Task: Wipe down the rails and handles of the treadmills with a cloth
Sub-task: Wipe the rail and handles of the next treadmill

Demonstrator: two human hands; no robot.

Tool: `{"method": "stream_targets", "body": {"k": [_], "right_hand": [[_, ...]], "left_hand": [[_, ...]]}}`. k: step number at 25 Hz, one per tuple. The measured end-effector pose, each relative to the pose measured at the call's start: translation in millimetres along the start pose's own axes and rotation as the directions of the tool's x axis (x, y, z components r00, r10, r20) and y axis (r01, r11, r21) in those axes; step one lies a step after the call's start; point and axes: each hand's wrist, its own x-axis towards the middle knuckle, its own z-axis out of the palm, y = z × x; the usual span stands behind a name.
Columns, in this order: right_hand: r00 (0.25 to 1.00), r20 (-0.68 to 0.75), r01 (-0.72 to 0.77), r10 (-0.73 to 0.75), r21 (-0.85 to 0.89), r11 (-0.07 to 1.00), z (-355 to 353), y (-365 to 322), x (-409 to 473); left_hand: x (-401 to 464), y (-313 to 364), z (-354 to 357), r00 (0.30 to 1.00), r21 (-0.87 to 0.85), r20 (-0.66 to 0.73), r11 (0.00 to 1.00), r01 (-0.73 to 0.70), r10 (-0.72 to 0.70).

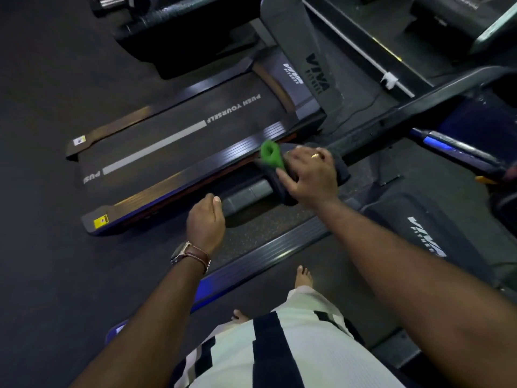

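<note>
Head view, centre of the frame: right hand (309,177) pressed over a dark cloth (288,189) wrapped around the treadmill handrail (249,195), fingers (291,159) curled round cloth and bar together. Green loop (270,154) sticking up from the cloth just left of the knuckles. Left hand (206,219) just below the bare grey grip end of the rail, loosely curled, gripping nothing, apparently not touching the bar.

Possible trouble: cloth slipping off the rail end if drawn too far toward the lower left; green loop catching on the rail; grey tip missed with no steadying hold.

Around: neighbouring treadmill belt (167,144) filling the centre left, lettered "PUSH YOURSELF"; crossbar (419,107) running to the upper right; bare feet (305,277) on the belt below; brown-strapped watch (190,254) at the left wrist. Narrow gap between the two machines, cramping the sweep.
</note>
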Motion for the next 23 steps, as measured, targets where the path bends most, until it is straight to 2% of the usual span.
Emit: {"method": "stream_targets", "body": {"k": [1,2,3,5,6,7,8,9,10,11,13,14,15,16,17,18,19,20,21,23], "right_hand": [[0.970,-0.043,-0.240,0.239,-0.026,0.970,3,-17,3],[0.939,-0.061,-0.340,0.338,-0.039,0.940,14,-41,3],[0.958,-0.070,-0.280,0.278,-0.020,0.960,20,-58,-3],[0.999,-0.033,0.046,-0.043,0.092,0.995,17,-52,-21],[0.992,-0.035,0.124,-0.121,0.092,0.988,11,-40,-24],[0.996,-0.046,0.084,-0.081,0.063,0.994,10,-35,-23],[0.997,-0.053,-0.061,0.062,0.020,0.998,13,-42,-22],[0.963,-0.062,-0.264,0.264,0.008,0.965,16,-61,-23],[0.934,-0.050,-0.354,0.354,0.013,0.935,22,-82,-24],[0.955,-0.034,-0.293,0.294,0.009,0.956,25,-96,-30],[0.998,-0.024,-0.053,0.054,0.036,0.998,28,-92,-46],[0.994,-0.053,-0.095,0.100,0.092,0.991,30,-84,-48],[0.946,-0.120,-0.277,0.302,0.187,0.942,32,-85,-45],[0.797,-0.161,-0.514,0.582,0.326,0.794,34,-92,-37],[0.553,-0.106,-0.702,0.826,0.475,0.531,35,-107,-26],[0.302,0.047,-0.763,0.952,0.611,0.211,37,-126,-16],[0.144,0.217,-0.719,0.965,0.693,-0.049,41,-143,-11],[0.087,0.332,-0.648,0.939,0.735,-0.200,43,-155,-15],[0.090,0.433,-0.548,0.897,0.773,-0.318,46,-165,-24],[0.157,0.567,-0.370,0.809,0.793,-0.484,47,-173,-41]], "left_hand": [[3,0,0,1.000,0.021,0.019,1.000,-0.016,0.016],[6,-1,1,0.999,0.046,0.037,0.999,-0.027,0.025],[9,-2,1,0.998,0.075,0.054,0.997,-0.031,0.026],[12,-5,2,0.996,0.122,0.090,0.992,-0.039,0.028],[12,-6,2,0.995,0.137,0.099,0.989,-0.046,0.033],[11,-7,2,0.994,0.147,0.104,0.988,-0.052,0.037],[11,-7,1,0.994,0.150,0.108,0.987,-0.052,0.036],[12,-7,0,0.993,0.147,0.113,0.988,-0.051,0.035],[13,-8,-1,0.991,0.144,0.127,0.988,-0.047,0.029],[15,-8,-2,0.988,0.145,0.155,0.988,-0.047,0.025],[20,-7,-7,0.971,0.177,0.234,0.979,-0.098,0.055],[24,-4,-8,0.960,0.221,0.271,0.966,-0.137,0.074],[30,1,-8,0.947,0.276,0.307,0.943,-0.184,0.095],[39,9,-4,0.931,0.317,0.347,0.921,-0.228,0.111],[48,18,3,0.912,0.330,0.391,0.907,-0.262,0.121],[55,27,11,0.892,0.326,0.435,0.902,-0.282,0.122],[62,35,17,0.874,0.322,0.471,0.898,-0.298,0.121],[65,40,22,0.863,0.325,0.488,0.891,-0.317,0.129],[67,42,24,0.864,0.336,0.484,0.881,-0.333,0.142],[69,34,25,0.879,0.372,0.455,0.866,-0.334,0.144]]}}
